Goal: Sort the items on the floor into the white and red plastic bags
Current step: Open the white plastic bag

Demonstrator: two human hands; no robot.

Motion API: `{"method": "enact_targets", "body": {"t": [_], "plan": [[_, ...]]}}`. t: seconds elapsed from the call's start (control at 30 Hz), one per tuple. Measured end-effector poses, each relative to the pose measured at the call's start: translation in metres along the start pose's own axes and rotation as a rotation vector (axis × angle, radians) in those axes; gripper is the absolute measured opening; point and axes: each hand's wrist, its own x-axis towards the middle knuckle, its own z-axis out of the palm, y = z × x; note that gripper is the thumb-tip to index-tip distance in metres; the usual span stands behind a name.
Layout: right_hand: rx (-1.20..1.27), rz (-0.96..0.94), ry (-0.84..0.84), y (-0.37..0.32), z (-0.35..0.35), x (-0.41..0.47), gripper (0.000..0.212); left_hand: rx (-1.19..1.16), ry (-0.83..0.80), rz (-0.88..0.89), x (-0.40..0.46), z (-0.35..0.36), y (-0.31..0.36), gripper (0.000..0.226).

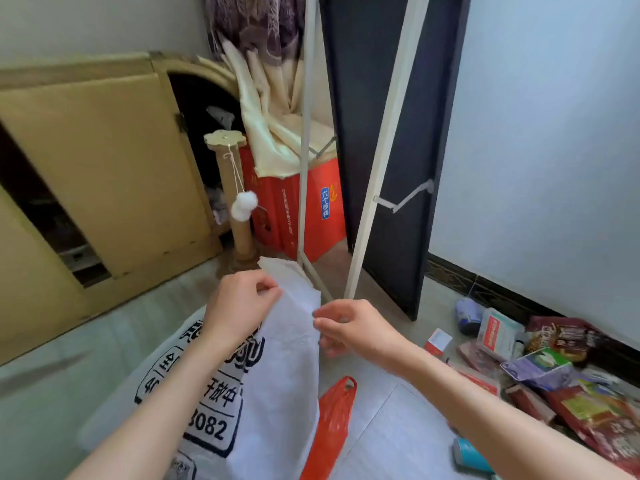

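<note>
I hold a white plastic bag [277, 375] with black print up in front of me. My left hand [239, 306] pinches its upper edge on the left, and my right hand [349, 327] pinches the same rim on the right. Below it, a red plastic bag [334, 420] lies crumpled on the floor. To the right on the floor is a pile of items: several snack packets [561, 337], a small red and white box [438, 342], a blue can [467, 315] and a teal tube [472, 455].
A white metal rack frame [377, 168] stands just beyond my hands, before a dark door [384, 133]. A red carton [311, 209] and a cat scratching post [239, 209] sit behind. A beige cabinet [104, 174] fills the left side.
</note>
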Motion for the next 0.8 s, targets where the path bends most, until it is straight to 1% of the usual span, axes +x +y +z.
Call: {"method": "enact_targets", "body": {"t": [0.07,0.13,0.17,0.2,0.23,0.27,0.33,0.37,0.43,0.47,0.53,0.57,0.6,0.67,0.7,0.77,0.8], "plan": [[0.092,0.008,-0.006,-0.025,0.002,-0.009,0.038,-0.067,0.071,0.023,-0.007,-0.017,0.032,0.008],[0.151,-0.007,0.007,-0.040,0.003,-0.020,0.042,-0.161,0.094,0.038,-0.020,-0.030,0.058,0.010],[0.178,-0.029,0.018,-0.046,0.004,-0.027,0.037,-0.207,0.094,0.045,-0.026,-0.035,0.068,0.007],[0.183,-0.059,0.031,-0.049,0.004,-0.032,0.027,-0.241,0.091,0.049,-0.032,-0.037,0.075,0.005],[0.166,-0.080,0.046,-0.052,0.005,-0.037,0.021,-0.262,0.083,0.055,-0.037,-0.038,0.081,0.007],[0.138,-0.106,0.065,-0.054,0.005,-0.043,0.027,-0.273,0.071,0.074,-0.043,-0.040,0.088,0.010],[0.120,-0.133,0.133,-0.052,0.004,-0.053,0.054,-0.285,0.002,0.120,-0.051,-0.046,0.101,0.016],[0.119,-0.139,0.183,-0.050,0.001,-0.059,0.054,-0.278,-0.054,0.149,-0.054,-0.048,0.107,0.018],[0.124,-0.148,0.284,-0.046,-0.009,-0.069,0.027,-0.189,-0.123,0.229,-0.061,-0.048,0.114,0.020],[0.133,-0.150,0.337,-0.045,-0.016,-0.074,0.019,-0.111,-0.091,0.296,-0.064,-0.047,0.116,0.019],[0.181,-0.152,0.430,-0.043,-0.028,-0.080,0.016,0.054,0.107,0.482,-0.068,-0.044,0.118,0.016],[0.188,-0.147,0.458,-0.043,-0.034,-0.082,0.015,0.122,0.186,0.557,-0.070,-0.042,0.117,0.021],[0.177,-0.143,0.476,-0.043,-0.039,-0.084,0.013,0.184,0.231,0.600,-0.070,-0.040,0.117,0.031],[0.122,-0.158,0.486,-0.043,-0.047,-0.085,0.020,0.286,0.217,0.653,-0.064,-0.035,0.116,0.050],[0.098,-0.176,0.478,-0.043,-0.051,-0.087,0.024,0.310,0.189,0.683,-0.060,-0.033,0.117,0.052],[0.077,-0.209,0.453,-0.044,-0.059,-0.091,0.026,0.292,0.097,0.747,-0.053,-0.030,0.119,0.043],[0.075,-0.222,0.445,-0.044,-0.063,-0.092,0.025,0.248,0.032,0.748,-0.051,-0.028,0.121,0.040]]}}
